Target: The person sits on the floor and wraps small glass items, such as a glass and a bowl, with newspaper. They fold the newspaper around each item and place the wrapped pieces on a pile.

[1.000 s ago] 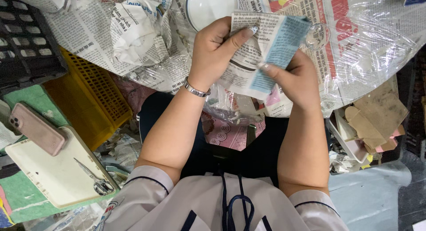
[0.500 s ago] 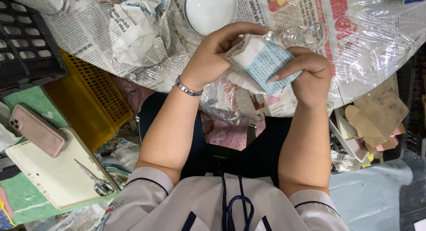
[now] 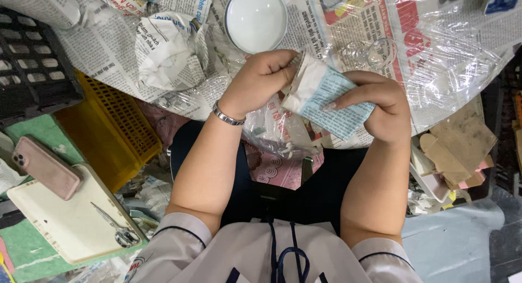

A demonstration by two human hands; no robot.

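Both my hands hold a small bundle wrapped in newspaper [image 3: 326, 98], pale blue on its near side. My left hand [image 3: 263, 81] pinches its left edge, a metal bracelet [image 3: 227, 116] on that wrist. My right hand [image 3: 378, 106] grips the right side, with the fingers laid across the paper. The bundle hangs just above the near edge of the newspaper-covered table [image 3: 109, 49]. What the paper wraps is hidden.
A round white bowl [image 3: 255, 19] stands just beyond my hands, a crumpled newspaper ball [image 3: 168, 51] to its left, clear glassware [image 3: 370, 54] under plastic film to the right. A yellow crate [image 3: 111, 128] and black crate [image 3: 32, 65] sit left. A pink phone [image 3: 46, 167] and scissors [image 3: 114, 226] lie on a cream tray.
The flat sheet of newspaper held up between my hands has been folded and pressed around the thing inside into a tight bundle, and my hands have closed in on it.
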